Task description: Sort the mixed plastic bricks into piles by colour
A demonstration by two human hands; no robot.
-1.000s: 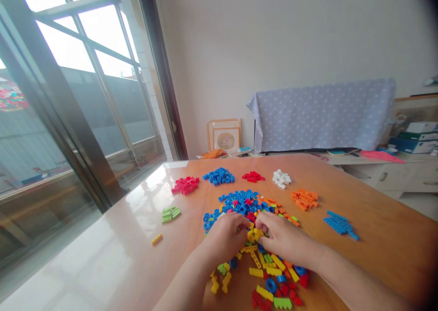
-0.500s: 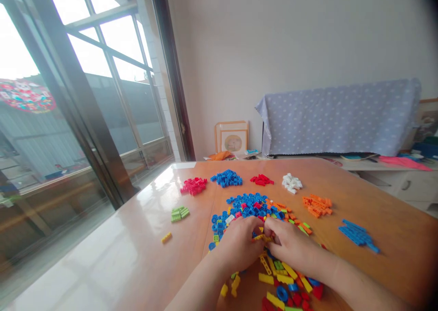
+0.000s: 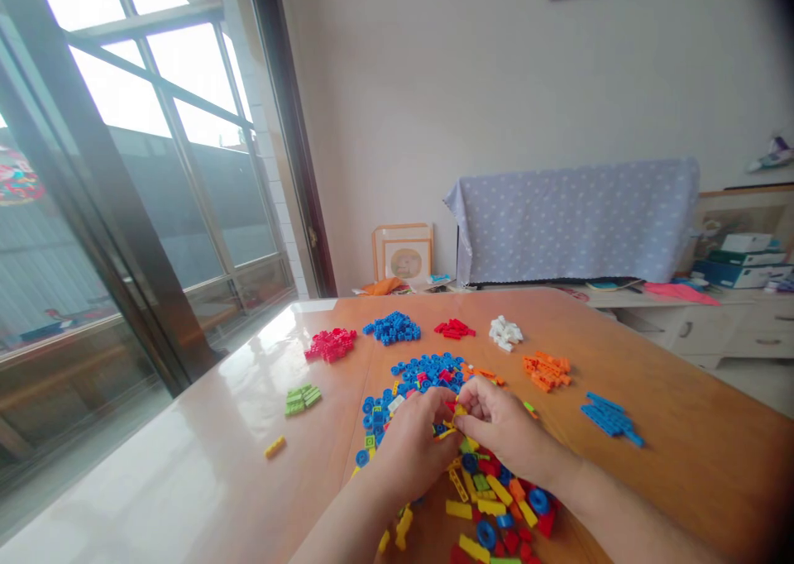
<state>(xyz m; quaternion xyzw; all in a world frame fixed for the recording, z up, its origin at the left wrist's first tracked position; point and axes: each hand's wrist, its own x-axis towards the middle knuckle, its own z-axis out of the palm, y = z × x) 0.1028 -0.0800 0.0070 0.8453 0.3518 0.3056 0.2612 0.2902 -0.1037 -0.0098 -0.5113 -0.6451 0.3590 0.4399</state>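
Note:
A mixed heap of small plastic bricks (image 3: pixel 434 374) in blue, yellow, red, orange and green lies on the wooden table (image 3: pixel 682 456) in front of me. Both hands meet just above its middle. My left hand (image 3: pixel 413 444) has its fingers curled round small yellow pieces (image 3: pixel 447 432). My right hand (image 3: pixel 502 427) pinches a small yellow brick (image 3: pixel 460 409) between thumb and fingertips, touching the left hand's fingers. More yellow, red and blue bricks (image 3: pixel 490 506) lie under and behind my wrists.
Sorted piles ring the heap: red (image 3: pixel 330 343), blue (image 3: pixel 392 327), red (image 3: pixel 454 328), white (image 3: pixel 505 332), orange (image 3: pixel 547 369), flat blue pieces (image 3: pixel 611 418), green (image 3: pixel 301 397), one yellow brick (image 3: pixel 274 446). Window at left; a cloth-covered object (image 3: pixel 576 221) stands behind the table.
Both hands have lifted slightly off the heap and drawn together, now pinching yellow pieces between them. The view has tilted and shifted a little.

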